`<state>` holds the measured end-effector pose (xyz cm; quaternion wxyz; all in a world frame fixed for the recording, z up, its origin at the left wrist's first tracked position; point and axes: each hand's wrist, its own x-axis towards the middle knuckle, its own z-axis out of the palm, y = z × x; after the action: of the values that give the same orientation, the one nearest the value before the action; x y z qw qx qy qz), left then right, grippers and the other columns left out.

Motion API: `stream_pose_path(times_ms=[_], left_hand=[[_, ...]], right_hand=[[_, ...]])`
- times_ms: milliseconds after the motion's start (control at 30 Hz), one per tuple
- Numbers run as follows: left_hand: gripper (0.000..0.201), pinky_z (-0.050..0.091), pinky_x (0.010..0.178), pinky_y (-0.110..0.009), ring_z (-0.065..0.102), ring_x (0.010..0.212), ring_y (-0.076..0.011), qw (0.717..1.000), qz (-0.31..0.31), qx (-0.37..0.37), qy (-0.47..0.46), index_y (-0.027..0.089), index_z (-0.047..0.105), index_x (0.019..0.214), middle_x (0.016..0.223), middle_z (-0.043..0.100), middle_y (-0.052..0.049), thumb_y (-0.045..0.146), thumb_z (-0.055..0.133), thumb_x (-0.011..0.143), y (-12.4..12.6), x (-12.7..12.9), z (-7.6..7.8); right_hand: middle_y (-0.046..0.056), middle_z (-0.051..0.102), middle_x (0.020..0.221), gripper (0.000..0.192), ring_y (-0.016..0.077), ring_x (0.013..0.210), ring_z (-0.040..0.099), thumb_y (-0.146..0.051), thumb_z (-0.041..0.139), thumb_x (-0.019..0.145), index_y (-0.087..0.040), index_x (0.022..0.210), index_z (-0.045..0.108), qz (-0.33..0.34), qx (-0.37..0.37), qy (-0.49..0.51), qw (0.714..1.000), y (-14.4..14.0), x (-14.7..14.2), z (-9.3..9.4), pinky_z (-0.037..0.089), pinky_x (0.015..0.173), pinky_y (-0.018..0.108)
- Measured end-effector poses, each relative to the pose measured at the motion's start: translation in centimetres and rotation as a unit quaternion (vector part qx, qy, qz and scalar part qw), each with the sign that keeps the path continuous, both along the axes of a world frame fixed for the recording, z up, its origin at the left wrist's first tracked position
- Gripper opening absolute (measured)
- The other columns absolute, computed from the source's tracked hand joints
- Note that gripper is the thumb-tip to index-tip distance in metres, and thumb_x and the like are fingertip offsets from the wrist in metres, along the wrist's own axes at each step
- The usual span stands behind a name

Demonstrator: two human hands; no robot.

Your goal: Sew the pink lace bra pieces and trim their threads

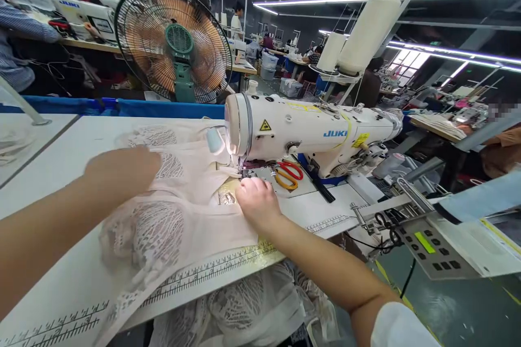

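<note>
A pale pink lace bra (pixel 211 227) lies spread across the sewing table, with part of it at the needle of a white sewing machine (pixel 301 124). My right hand (pixel 258 203) is closed on the bra's band just in front of the presser foot (pixel 246 173), fingers curled. My left hand (pixel 122 171) is over the lace cups at the left; motion smears it and its fingers do not show clearly. Scissors (pixel 291 173) with red and orange handles lie beside the needle area, right of my right hand.
A ruler strip (pixel 228 265) runs along the table's front edge. More lace pieces (pixel 244 303) hang below it. A large fan (pixel 179 43) stands behind the table. Thread cones (pixel 370 30) rise above the machine, and a control panel (pixel 435 249) sits at right. Other people work farther back.
</note>
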<state>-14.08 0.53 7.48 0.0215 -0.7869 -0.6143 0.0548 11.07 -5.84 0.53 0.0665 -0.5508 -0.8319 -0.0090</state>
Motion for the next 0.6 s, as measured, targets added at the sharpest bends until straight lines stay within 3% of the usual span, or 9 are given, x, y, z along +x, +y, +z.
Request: stream_pose_path(times_ms=[67,133,233,300,400,500,600], left_hand=[[0.021,0.043,0.051,-0.029,0.056,0.057,-0.0174,0.998,-0.041,0.043,-0.013,0.012,0.06,0.077,0.079,0.065,-0.011,0.014,0.039,0.082,0.0,3.5,-0.5],[0.017,0.042,0.05,-0.026,0.058,0.058,-0.0172,0.995,-0.085,0.022,-0.038,0.015,0.06,0.077,0.076,0.064,-0.008,0.016,0.044,0.079,0.1,7.1,-1.8],[0.014,0.047,0.06,-0.025,0.064,0.078,-0.0194,0.987,-0.135,-0.002,-0.085,0.017,0.063,0.084,0.092,0.066,-0.008,0.021,0.05,0.079,0.9,10.6,-4.2],[0.021,0.048,0.066,-0.026,0.064,0.086,-0.0214,0.987,-0.123,-0.006,-0.107,0.017,0.063,0.082,0.094,0.066,-0.009,0.029,0.046,0.085,2.0,11.3,-5.6],[0.036,0.046,0.062,-0.029,0.065,0.082,-0.0245,0.991,-0.056,-0.008,-0.12,0.017,0.062,0.081,0.087,0.067,-0.011,0.035,0.033,0.091,4.0,11.1,-6.6],[0.031,0.045,0.059,-0.03,0.065,0.078,-0.0268,0.992,-0.011,-0.019,-0.123,0.016,0.063,0.088,0.083,0.069,-0.012,0.035,0.039,0.087,5.6,11.0,-6.4],[0.03,0.047,0.064,-0.034,0.065,0.083,-0.0302,0.992,-0.01,-0.019,-0.124,0.014,0.062,0.098,0.088,0.068,-0.014,0.031,0.041,0.084,5.4,10.9,-5.4]], right_hand=[[0.013,0.061,0.094,0.02,0.0262,0.092,0.057,-0.008,0.045,0.089,-0.016,0.086,0.063,-0.013,0.003,-0.016,1.0,-0.5,-0.5,-0.1,0.046,0.075,0.037],[0.013,0.062,0.086,0.016,0.0254,0.082,0.059,-0.008,0.05,0.086,-0.014,0.084,0.064,-0.02,-0.011,-0.032,0.999,-1.5,-0.9,-0.6,0.049,0.065,0.034],[0.021,0.063,0.103,0.024,0.0289,0.091,0.06,-0.018,0.056,0.086,-0.006,0.106,0.063,0.011,0.007,-0.03,0.999,-3.1,-1.6,-2.4,0.054,0.067,0.037],[0.026,0.056,0.122,0.04,0.0339,0.11,0.054,-0.022,0.056,0.087,0.0,0.12,0.057,0.049,0.046,-0.018,0.998,-3.6,-1.8,-3.7,0.053,0.081,0.043],[0.022,0.051,0.133,0.041,0.0351,0.125,0.044,-0.02,0.05,0.09,-0.002,0.126,0.053,0.108,0.078,-0.009,0.991,-2.9,-1.8,-4.7,0.046,0.098,0.046],[0.017,0.05,0.135,0.041,0.0311,0.127,0.043,-0.025,0.047,0.093,-0.003,0.128,0.052,0.198,0.073,-0.013,0.977,-0.5,-1.3,-4.0,0.04,0.105,0.042],[0.016,0.05,0.135,0.043,0.0293,0.126,0.043,-0.031,0.05,0.093,-0.003,0.126,0.054,0.284,0.057,-0.028,0.957,2.1,-0.7,-2.7,0.037,0.108,0.038]])
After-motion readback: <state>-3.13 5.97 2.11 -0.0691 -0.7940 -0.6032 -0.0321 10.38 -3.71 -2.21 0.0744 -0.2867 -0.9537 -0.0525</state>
